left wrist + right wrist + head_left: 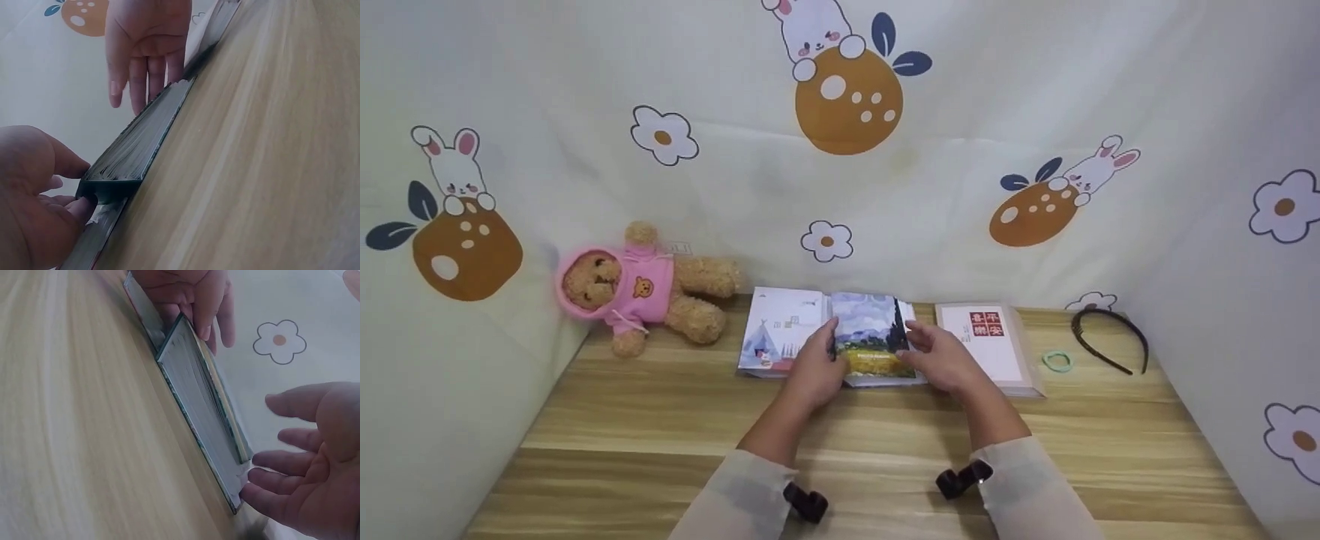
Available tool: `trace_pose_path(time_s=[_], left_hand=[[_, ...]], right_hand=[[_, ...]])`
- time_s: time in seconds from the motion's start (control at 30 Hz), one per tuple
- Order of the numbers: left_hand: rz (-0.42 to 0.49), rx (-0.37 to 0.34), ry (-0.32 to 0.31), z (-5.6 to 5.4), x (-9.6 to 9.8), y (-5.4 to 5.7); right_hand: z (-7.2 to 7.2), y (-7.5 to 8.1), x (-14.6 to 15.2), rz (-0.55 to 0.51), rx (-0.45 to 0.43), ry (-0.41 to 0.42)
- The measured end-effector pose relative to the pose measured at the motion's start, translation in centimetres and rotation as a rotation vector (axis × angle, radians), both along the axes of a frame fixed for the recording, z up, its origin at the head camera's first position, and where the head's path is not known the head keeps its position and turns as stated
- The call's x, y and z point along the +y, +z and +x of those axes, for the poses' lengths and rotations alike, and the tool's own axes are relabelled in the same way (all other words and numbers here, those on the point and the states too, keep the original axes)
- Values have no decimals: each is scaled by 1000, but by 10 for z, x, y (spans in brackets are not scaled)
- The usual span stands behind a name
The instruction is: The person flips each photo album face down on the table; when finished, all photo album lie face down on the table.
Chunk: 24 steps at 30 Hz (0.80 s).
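Observation:
A thick photo album [870, 337] with a painted landscape cover lies on the wooden table between both hands. My left hand [817, 364] grips its spine side, thumb above and fingers low against the spine in the left wrist view, where the left hand [34, 197] shows close up. On the opposite side, the right hand [941, 354] has its fingers spread. In the right wrist view, fingertips of that right hand [315, 461] are right at the page edges, and the cover stands slightly lifted off the pages.
A white album [787, 322] with a tent picture lies close on the left. Another album [982, 345] with red characters is on the right, then a green hair tie [1057, 361] and a dark headband [1099, 352]. A teddy bear [649, 289] lies back left against the patterned cloth [720, 202].

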<state>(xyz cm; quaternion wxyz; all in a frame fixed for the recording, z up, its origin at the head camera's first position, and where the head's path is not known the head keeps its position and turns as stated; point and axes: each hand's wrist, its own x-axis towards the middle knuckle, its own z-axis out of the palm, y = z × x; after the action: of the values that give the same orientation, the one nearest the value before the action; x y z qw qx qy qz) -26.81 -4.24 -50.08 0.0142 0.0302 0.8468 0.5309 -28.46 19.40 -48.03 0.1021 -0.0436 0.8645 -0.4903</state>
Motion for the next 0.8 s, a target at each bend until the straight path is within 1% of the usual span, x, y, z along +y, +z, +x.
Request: trace_pose_path(time_s=[0.07, 0.23, 0.33, 0.43, 0.5, 0.6, 0.7, 0.8], left_hand=[[-3, -2, -11, 0, 0, -1], [47, -19, -29, -1, 2, -3], [97, -37, -27, -2, 2, -5], [180, -48, -28, -1, 3, -4], [250, -34, -28, 0, 3, 0], [347, 8, -35, 0, 3, 9], [430, 34, -71, 0, 3, 18], [497, 42, -139, 1, 3, 24]], right_hand=[[1, 0, -1, 33, -13, -12], [4, 3, -4, 71, -31, -35], [4, 4, -4, 73, -30, -35], [5, 4, -3, 65, -39, -38], [5, 5, -4, 55, -41, -39], [5, 8, -6, 11, -46, -41], [8, 14, -11, -70, -73, -25], [14, 21, -17, -142, -108, 14]])
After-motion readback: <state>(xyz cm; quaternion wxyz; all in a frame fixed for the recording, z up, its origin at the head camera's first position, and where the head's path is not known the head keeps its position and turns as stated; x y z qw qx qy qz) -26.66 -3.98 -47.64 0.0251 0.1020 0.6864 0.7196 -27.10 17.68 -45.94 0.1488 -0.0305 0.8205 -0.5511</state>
